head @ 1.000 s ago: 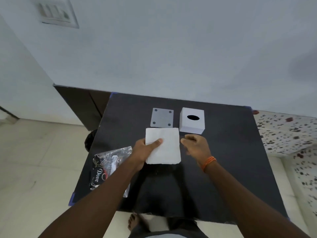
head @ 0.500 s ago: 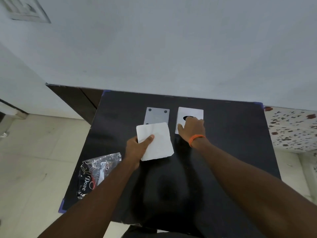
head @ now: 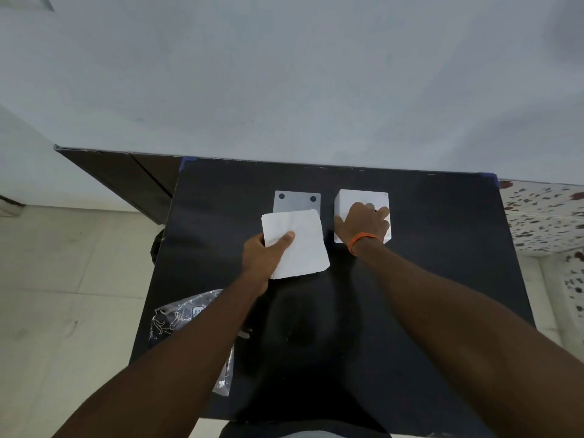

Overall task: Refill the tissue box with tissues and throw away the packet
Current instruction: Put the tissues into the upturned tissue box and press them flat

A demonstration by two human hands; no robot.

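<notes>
Your left hand [head: 264, 252] has its grip pinching a stack of tissues [head: 295, 243]: thumb pressed flat on top near the stack's left edge, fingers hidden underneath. The stack is plain white, roughly square, with slightly ragged edges along the near side, and you hold it tilted a little, its far edge overlapping the near part of the grey plate [head: 297, 200]. That plate lies flat on the bench [head: 442, 263] just beyond your grip; it is pale grey with dark round dots at its two visible far corners.

To the right of the stack, close beside it, your right hand [head: 363, 222] lies on top of the tissue box [head: 350, 200], fingers curled down over its top and right side. Whether that grip truly clamps the box or only rests on it, you cannot tell from here. The box is a plain white cube; your hand covers most of its top. An orange band [head: 363, 241] circles your right wrist.

Nearer to you than the left grip, partly under your left forearm, the packet [head: 183, 314] lies crumpled on the bench's left edge. It is clear plastic with white ornamental print and a small label, none of it readable now.
</notes>
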